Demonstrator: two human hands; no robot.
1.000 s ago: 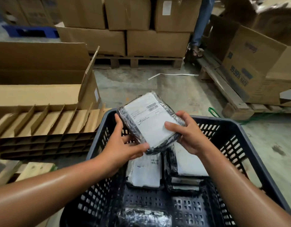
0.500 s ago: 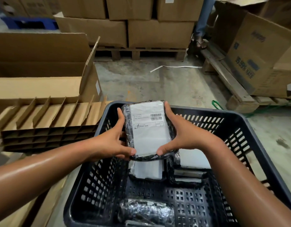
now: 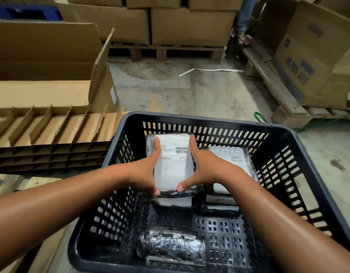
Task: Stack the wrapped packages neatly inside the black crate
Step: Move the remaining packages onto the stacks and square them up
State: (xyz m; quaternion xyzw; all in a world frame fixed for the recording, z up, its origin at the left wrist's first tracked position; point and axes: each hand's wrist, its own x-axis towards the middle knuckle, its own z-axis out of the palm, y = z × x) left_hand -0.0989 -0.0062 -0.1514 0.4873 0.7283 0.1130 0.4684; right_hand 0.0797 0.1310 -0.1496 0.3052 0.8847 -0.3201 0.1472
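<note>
A black slotted crate (image 3: 199, 120) stands in front of me on the floor. I hold a wrapped package (image 3: 173, 168), white label up, black plastic round it, inside the crate at its far left. My left hand (image 3: 145, 172) grips its left edge and my right hand (image 3: 201, 170) its right edge. It lies over another wrapped package (image 3: 173, 201), whose near end shows below. A stack of wrapped packages (image 3: 232, 156) sits to the right of it. One more wrapped package (image 3: 171, 246) lies at the crate's near side.
Cardboard dividers (image 3: 52, 133) and an open carton (image 3: 52, 79) lie left of the crate. Pallets with cardboard boxes (image 3: 190, 26) stand behind and at the right. A person's leg (image 3: 243, 18) shows at the back. Bare concrete floor lies beyond the crate.
Both hands turned the package straight and brought it down from above the rim into the far left of the crate, onto the package lying there.
</note>
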